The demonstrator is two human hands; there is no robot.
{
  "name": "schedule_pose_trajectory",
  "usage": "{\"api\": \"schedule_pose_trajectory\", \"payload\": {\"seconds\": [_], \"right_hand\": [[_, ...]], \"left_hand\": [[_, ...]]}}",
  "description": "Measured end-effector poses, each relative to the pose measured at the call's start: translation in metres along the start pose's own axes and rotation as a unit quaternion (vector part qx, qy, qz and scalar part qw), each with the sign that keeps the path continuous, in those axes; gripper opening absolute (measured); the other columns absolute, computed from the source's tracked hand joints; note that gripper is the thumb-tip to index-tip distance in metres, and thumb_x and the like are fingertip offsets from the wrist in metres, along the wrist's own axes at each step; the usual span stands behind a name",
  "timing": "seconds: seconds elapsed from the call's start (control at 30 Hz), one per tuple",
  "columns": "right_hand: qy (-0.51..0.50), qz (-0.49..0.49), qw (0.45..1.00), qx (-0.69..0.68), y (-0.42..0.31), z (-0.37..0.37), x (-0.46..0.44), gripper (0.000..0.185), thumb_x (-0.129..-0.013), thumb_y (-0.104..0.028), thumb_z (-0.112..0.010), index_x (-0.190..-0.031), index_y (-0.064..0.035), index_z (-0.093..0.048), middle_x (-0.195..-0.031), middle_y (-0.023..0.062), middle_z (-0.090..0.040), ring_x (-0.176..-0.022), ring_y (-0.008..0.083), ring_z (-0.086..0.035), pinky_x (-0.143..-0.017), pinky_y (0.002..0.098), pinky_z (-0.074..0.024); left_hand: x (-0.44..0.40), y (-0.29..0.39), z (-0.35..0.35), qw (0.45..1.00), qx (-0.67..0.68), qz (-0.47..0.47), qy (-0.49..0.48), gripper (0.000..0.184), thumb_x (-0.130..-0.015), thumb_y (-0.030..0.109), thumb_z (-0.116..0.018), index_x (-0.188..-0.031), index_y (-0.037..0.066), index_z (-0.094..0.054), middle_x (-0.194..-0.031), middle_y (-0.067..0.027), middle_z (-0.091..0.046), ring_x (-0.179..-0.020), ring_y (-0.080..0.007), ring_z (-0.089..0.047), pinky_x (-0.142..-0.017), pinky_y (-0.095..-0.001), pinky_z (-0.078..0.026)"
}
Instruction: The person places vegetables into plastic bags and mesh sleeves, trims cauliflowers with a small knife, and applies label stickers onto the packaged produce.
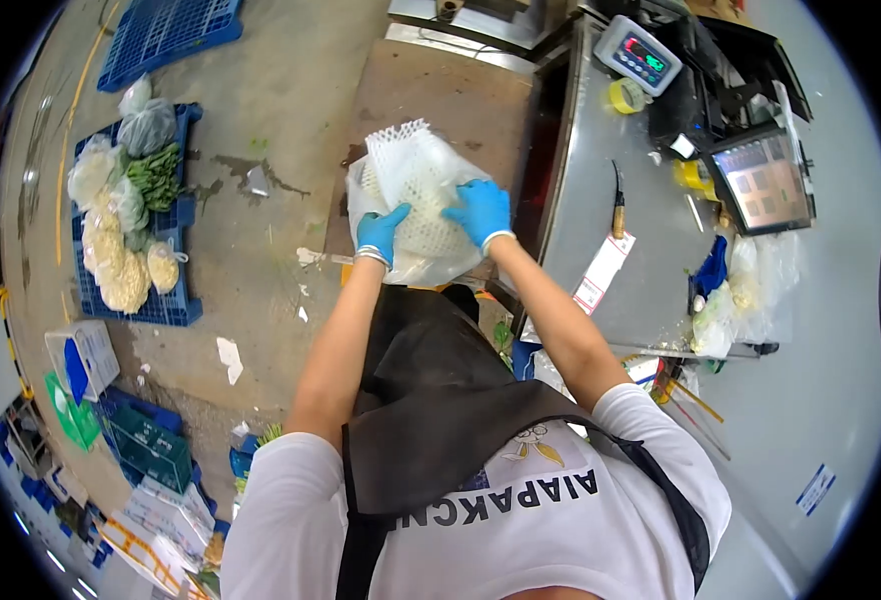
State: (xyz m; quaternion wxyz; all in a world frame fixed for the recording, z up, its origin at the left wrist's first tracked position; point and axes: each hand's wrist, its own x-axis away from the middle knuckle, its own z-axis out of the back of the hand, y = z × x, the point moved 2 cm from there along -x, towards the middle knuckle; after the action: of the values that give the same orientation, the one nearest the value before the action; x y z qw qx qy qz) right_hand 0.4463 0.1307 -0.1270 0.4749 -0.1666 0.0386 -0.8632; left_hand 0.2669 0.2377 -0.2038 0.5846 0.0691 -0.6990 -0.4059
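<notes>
A clear plastic bag [431,225] with white foam netting [401,160] in and over it lies on a brown board in front of me. My left hand [379,235], in a blue glove, grips the bag's left side between thumb and fingers. My right hand [482,210], also gloved in blue, is on the bag's right side, its thumb pointing inward and its fingers bent over the plastic. What the bag holds beneath the netting is hard to make out.
To the right stands a metal table [651,280] with a scale [639,56], a curved knife [618,200], a label strip [604,272], tape rolls and a touchscreen [758,180]. Bagged vegetables [121,230] sit on a blue pallet [183,300] at left, with crates [148,447] below.
</notes>
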Motion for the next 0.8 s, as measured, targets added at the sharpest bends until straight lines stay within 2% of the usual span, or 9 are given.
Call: {"api": "schedule_pose_trajectory", "payload": {"seconds": [0.07,0.13,0.27,0.37,0.47,0.53,0.6,0.73,0.8], "right_hand": [[0.043,-0.119,0.959,-0.253,0.03,-0.009,-0.005,0.038,-0.081,-0.04,-0.064,-0.089,-0.0033,-0.071,-0.084,0.0155,-0.069,-0.075,0.0297,-0.065,-0.075,0.0391,-0.0511],[-0.044,-0.173,0.791,-0.586,0.068,-0.014,0.003,0.029,-0.086,-0.026,-0.06,-0.092,0.0011,-0.07,-0.083,0.0083,-0.068,-0.073,0.0163,-0.059,-0.072,0.0307,-0.0494],[-0.078,-0.283,0.538,-0.79,0.048,0.05,0.038,0.031,-0.091,-0.026,-0.057,-0.098,0.0011,-0.069,-0.079,0.005,-0.064,-0.073,0.0125,-0.057,-0.069,0.0272,-0.0488],[-0.318,-0.133,0.733,-0.587,0.053,0.027,0.038,0.033,-0.092,-0.03,-0.057,-0.101,-0.0005,-0.07,-0.08,0.0028,-0.065,-0.079,0.012,-0.058,-0.076,0.0255,-0.0477],[-0.211,-0.088,0.798,-0.557,0.034,0.027,0.009,0.034,-0.094,-0.031,-0.058,-0.11,-0.0017,-0.064,-0.098,0.0057,-0.066,-0.087,0.0151,-0.06,-0.084,0.0284,-0.0464],[-0.056,-0.209,0.489,-0.845,0.003,0.035,-0.012,0.029,-0.093,-0.028,-0.056,-0.105,-0.0036,-0.067,-0.097,0.0034,-0.067,-0.086,0.0124,-0.059,-0.08,0.0271,-0.0466],[-0.022,-0.172,0.56,-0.81,-0.013,0.009,-0.039,0.03,-0.093,-0.028,-0.058,-0.109,-0.0049,-0.066,-0.1,0.0015,-0.066,-0.08,0.0141,-0.059,-0.076,0.028,-0.0472],[-0.013,-0.021,0.913,-0.407,-0.064,-0.078,-0.021,0.028,-0.09,-0.035,-0.06,-0.094,-0.0082,-0.068,-0.083,0.009,-0.061,-0.074,0.0228,-0.059,-0.068,0.0344,-0.0494],[0.031,0.111,0.978,-0.176,-0.087,-0.067,-0.012,0.025,-0.086,-0.032,-0.063,-0.086,-0.0074,-0.067,-0.076,0.0146,-0.059,-0.077,0.027,-0.062,-0.067,0.0392,-0.051]], "left_hand": [[0.013,0.016,0.017,0.996,0.01,0.042,-0.076,0.059,-0.08,0.019,-0.074,-0.126,-0.009,-0.051,-0.117,-0.0157,-0.06,-0.103,-0.0239,-0.058,-0.087,-0.0349,-0.048],[0.031,0.025,0.056,0.988,0.003,0.054,-0.148,0.046,-0.081,0.016,-0.071,-0.119,-0.007,-0.058,-0.109,-0.0123,-0.065,-0.1,-0.0205,-0.059,-0.085,-0.0334,-0.048],[0.051,0.027,0.108,0.985,0.093,0.012,-0.143,0.028,-0.081,0.008,-0.062,-0.106,-0.005,-0.066,-0.096,-0.0076,-0.067,-0.091,-0.0164,-0.061,-0.082,-0.0308,-0.049],[0.069,0.036,0.088,0.957,0.236,-0.079,-0.147,0.026,-0.084,0.007,-0.057,-0.105,-0.006,-0.064,-0.089,-0.0065,-0.066,-0.08,-0.0152,-0.062,-0.078,-0.0274,-0.049],[0.078,0.042,0.04,0.947,0.235,-0.043,-0.215,0.026,-0.087,0.01,-0.056,-0.108,-0.004,-0.062,-0.081,-0.0056,-0.063,-0.072,-0.0139,-0.059,-0.071,-0.0265,-0.049],[0.088,0.037,0.014,0.958,0.169,-0.001,-0.231,0.023,-0.09,0.013,-0.056,-0.108,-0.001,-0.061,-0.074,-0.0036,-0.058,-0.062,-0.0119,-0.054,-0.062,-0.025,-0.047],[0.088,0.016,-0.008,0.968,0.082,0.017,-0.236,0.018,-0.09,0.013,-0.056,-0.103,0.002,-0.061,-0.071,-0.0025,-0.057,-0.059,-0.0092,-0.051,-0.056,-0.0235,-0.044],[0.079,0.023,0.009,0.981,0.075,-0.105,-0.147,0.023,-0.087,0.016,-0.056,-0.104,0.002,-0.059,-0.071,-0.0024,-0.056,-0.063,-0.0113,-0.054,-0.06,-0.0254,-0.045],[0.059,0.027,0.048,0.946,0.283,-0.11,-0.111,0.03,-0.085,0.016,-0.053,-0.108,-0.003,-0.056,-0.078,-0.0049,-0.059,-0.073,-0.0139,-0.055,-0.072,-0.0277,-0.044]]}}
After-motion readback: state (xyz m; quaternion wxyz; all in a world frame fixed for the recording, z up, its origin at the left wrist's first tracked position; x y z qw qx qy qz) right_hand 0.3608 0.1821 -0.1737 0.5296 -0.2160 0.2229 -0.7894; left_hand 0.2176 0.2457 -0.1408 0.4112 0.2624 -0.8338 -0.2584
